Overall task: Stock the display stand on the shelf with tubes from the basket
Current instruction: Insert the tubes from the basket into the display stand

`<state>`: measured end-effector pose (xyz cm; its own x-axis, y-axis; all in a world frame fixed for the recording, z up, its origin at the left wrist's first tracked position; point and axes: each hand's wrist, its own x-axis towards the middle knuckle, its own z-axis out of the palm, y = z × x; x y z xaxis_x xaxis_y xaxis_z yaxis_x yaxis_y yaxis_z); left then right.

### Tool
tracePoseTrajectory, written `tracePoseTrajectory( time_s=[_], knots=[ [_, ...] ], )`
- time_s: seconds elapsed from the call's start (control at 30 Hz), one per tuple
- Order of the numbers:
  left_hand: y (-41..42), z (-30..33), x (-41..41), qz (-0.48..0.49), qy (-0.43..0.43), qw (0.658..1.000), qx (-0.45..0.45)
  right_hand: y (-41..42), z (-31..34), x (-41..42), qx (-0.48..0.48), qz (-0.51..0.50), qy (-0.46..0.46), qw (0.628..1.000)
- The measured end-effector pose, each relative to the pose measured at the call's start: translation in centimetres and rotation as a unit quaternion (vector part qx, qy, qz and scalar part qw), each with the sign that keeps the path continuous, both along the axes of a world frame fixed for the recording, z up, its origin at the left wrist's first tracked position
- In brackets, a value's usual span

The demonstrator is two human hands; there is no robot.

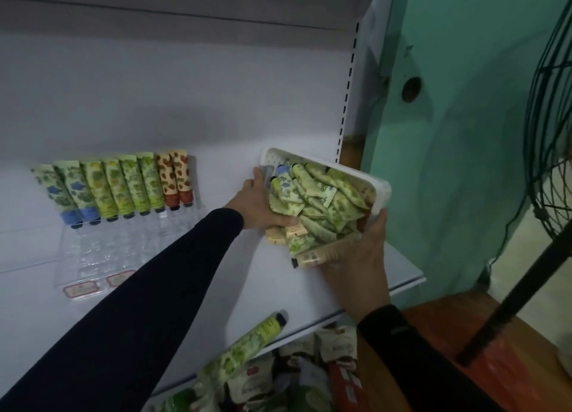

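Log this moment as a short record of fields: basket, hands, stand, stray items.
basket: white perforated plastic basket tilted on the white shelf, heaped with mostly green tubes
left hand: left hand holds the basket's left side
right hand: right hand grips its near right corner
stand: clear acrylic display stand, back row of eight upright tubes, front rows unfilled
stray: one green patterned tube lying at the shelf's front edge

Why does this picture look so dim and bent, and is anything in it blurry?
Head view: the light is low and bluish, so colours look muted; the wide lens bows the shelf edge and upright; the lone tube near the bottom and the packets below it are smeared; the clear display stand is hard to make out; a soft shadow falls on the back panel.
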<state>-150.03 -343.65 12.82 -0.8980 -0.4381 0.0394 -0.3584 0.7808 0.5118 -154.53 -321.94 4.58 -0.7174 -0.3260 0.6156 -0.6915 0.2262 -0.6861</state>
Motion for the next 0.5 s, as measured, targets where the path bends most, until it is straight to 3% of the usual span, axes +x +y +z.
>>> tracePoseTrajectory(
  time_s=[0.13,0.27,0.5],
  knots=[
    [-0.7,0.5,0.8,-0.001,-0.054,0.995,0.082,1.0,0.4,0.0,0.038,0.000,0.020,0.999],
    [-0.2,0.2,1.8,-0.001,-0.058,0.989,0.133,1.1,0.4,0.5,0.049,0.003,-0.022,0.999],
    [0.8,-1.0,3.4,-0.029,-0.059,0.994,0.083,1.9,0.8,0.9,0.093,0.007,-0.075,0.993]
  ],
)
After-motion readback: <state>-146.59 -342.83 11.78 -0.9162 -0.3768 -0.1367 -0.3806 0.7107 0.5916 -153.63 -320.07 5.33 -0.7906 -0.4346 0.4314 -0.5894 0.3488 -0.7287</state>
